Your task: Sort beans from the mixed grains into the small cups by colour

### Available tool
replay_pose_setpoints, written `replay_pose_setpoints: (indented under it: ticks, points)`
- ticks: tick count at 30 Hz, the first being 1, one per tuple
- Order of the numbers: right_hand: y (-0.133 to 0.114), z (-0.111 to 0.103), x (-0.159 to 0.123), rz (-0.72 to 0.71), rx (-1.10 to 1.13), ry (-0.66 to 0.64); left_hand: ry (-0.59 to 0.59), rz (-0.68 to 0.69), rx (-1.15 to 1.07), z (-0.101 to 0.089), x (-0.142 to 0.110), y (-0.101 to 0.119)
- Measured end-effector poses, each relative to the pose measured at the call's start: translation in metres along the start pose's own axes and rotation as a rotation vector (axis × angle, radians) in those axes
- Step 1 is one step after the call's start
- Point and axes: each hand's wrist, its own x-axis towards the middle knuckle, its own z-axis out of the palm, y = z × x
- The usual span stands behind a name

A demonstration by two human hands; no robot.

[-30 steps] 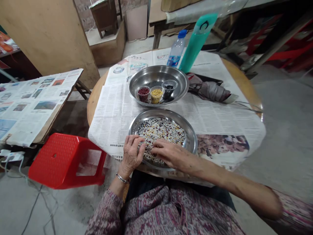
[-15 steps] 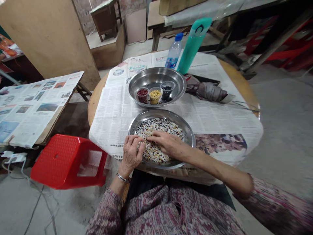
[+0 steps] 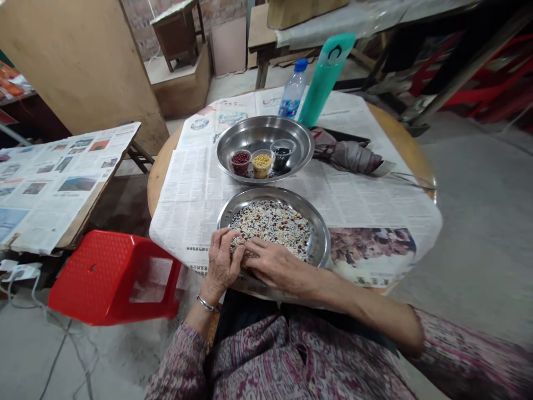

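Note:
A shallow steel basin [image 3: 323,236] in front of me holds a mix of white grains with red, yellow and black beans [image 3: 272,222]. My left hand [image 3: 224,261] is at its near left rim, fingers curled inward. Right beside it, my right hand [image 3: 277,268] reaches over the near side, its bent fingertips meeting the left thumb. What either hand holds is hidden. Behind stands a second steel basin [image 3: 300,136] with three clear cups: one of red beans [image 3: 240,159], one of yellow beans [image 3: 262,162] and one of black beans [image 3: 282,153].
Newspaper [image 3: 183,194] covers the round table. Past the far basin stand a plastic bottle [image 3: 292,91] and a tall green bottle [image 3: 325,83], with a folded umbrella [image 3: 353,157] to the right. A red stool [image 3: 95,272] is at my left.
My right hand has drawn back from the middle of the grain toward the near left rim, beside my left hand. The left hand stays almost in place.

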Motion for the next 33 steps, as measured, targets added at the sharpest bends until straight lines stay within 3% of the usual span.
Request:
replay_pose_setpoints:
  ticks: [4, 8, 11, 15, 19, 23, 27, 29, 33]
  points:
    - [0.032, -0.006, 0.004, 0.050, -0.147, 0.076, -0.013, -0.011, 0.004, 0.000, 0.000, 0.001]
    - [0.072, -0.021, -0.009, 0.287, -0.198, 0.277, -0.006, 0.007, 0.000, 0.000, 0.001, 0.001]
    - [0.085, -0.024, -0.012, 0.421, -0.223, 0.364, -0.001, 0.022, 0.006, 0.001, 0.002, 0.001]
    - [0.072, -0.015, 0.004, 0.425, -0.241, 0.271, -0.017, 0.019, 0.017, 0.001, 0.002, 0.000]
    - [0.044, -0.005, 0.014, 0.228, -0.120, 0.148, -0.018, 0.031, 0.022, 0.000, 0.002, 0.001]
    - [0.024, -0.007, -0.005, 0.063, -0.057, -0.023, -0.017, 0.034, 0.023, -0.001, 0.002, 0.002]
    - [0.023, -0.016, -0.036, 0.049, -0.009, -0.150, -0.021, 0.039, 0.023, -0.001, 0.003, 0.002]
    - [0.034, -0.019, -0.046, 0.097, -0.019, -0.123, -0.015, 0.048, 0.021, -0.001, 0.004, 0.002]
    - [0.066, -0.024, -0.045, 0.239, -0.076, 0.089, -0.018, 0.050, 0.022, 0.000, 0.004, 0.002]
